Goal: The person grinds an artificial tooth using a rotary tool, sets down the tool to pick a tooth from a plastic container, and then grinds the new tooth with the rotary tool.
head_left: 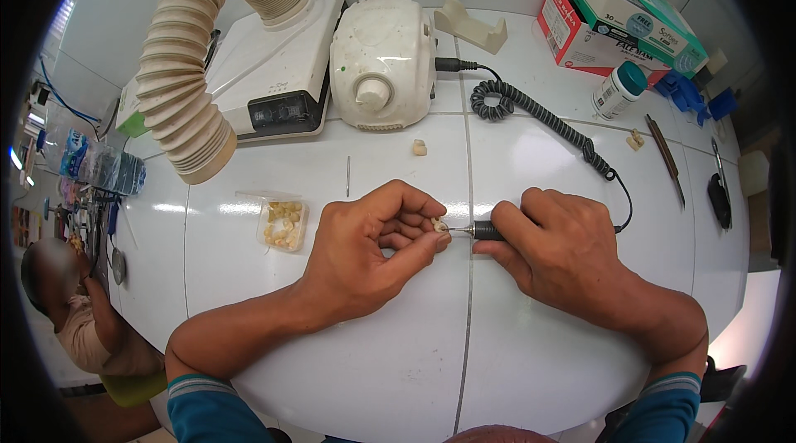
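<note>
My left hand pinches a small pale tooth-shaped piece between thumb and fingertips, over the middle of the table. In my right hand is a black rotary handpiece, gripped like a pen and pointing left. Its thin metal bur reaches the held piece and seems to touch it. From the handpiece a coiled black cord runs back to a cream control unit with a round knob. Left of my left hand stands a clear plastic box with several yellowish pieces inside.
A ribbed suction hose arches over the left side from a white box unit. A loose bur and a small tan block lie ahead. A lidded bottle, mask boxes and a carving tool are at right. Another person sits far left.
</note>
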Demonstrator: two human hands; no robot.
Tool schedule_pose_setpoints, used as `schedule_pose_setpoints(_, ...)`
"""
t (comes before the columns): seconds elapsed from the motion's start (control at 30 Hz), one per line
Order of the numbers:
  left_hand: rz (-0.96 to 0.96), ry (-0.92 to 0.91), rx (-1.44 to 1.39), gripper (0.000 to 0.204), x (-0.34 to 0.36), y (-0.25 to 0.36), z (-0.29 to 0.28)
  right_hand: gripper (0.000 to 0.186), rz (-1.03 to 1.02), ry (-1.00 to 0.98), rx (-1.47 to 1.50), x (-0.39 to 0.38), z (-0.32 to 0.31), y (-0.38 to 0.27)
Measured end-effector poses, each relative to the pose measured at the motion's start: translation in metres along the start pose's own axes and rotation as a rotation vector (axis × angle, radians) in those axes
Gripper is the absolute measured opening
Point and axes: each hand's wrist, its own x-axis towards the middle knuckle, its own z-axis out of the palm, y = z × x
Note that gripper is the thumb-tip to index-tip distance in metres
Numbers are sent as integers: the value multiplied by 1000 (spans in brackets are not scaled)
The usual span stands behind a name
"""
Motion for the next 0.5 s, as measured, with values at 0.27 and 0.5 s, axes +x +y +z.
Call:
schedule_pose_setpoints(0.27, 25, 13, 25, 21, 1, 2, 0, 35, -14, -9, 15, 1, 0, 0)
schedule_pose_setpoints(0.5, 35, 27, 17, 20, 1, 3, 0, 34, -6, -29, 10, 1, -1, 0)
